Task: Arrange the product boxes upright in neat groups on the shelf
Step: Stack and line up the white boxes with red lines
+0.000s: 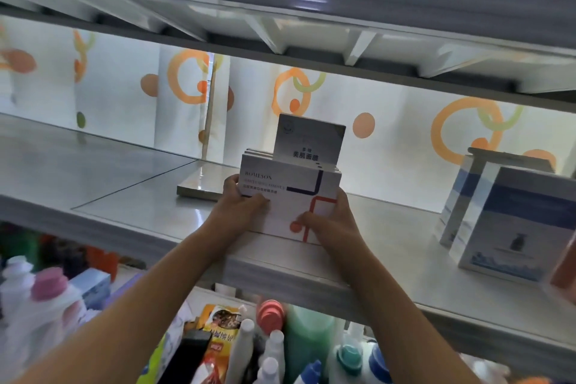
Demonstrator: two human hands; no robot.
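Grey shop shelf (389, 262) is carrying a group of upright white cardboard product boxes (290, 193) at its middle. Both hands, left (241, 206) and right (327, 220), are clasping the group's sides, squaring it. Next, likely straightening the taller rear box (310, 142).

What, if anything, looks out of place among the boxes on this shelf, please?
One taller box with dark Chinese lettering stands higher than the white ROMESON boxes that the left hand and right hand hold together. It differs from its group. The blue-and-white boxes on the right look tidy.
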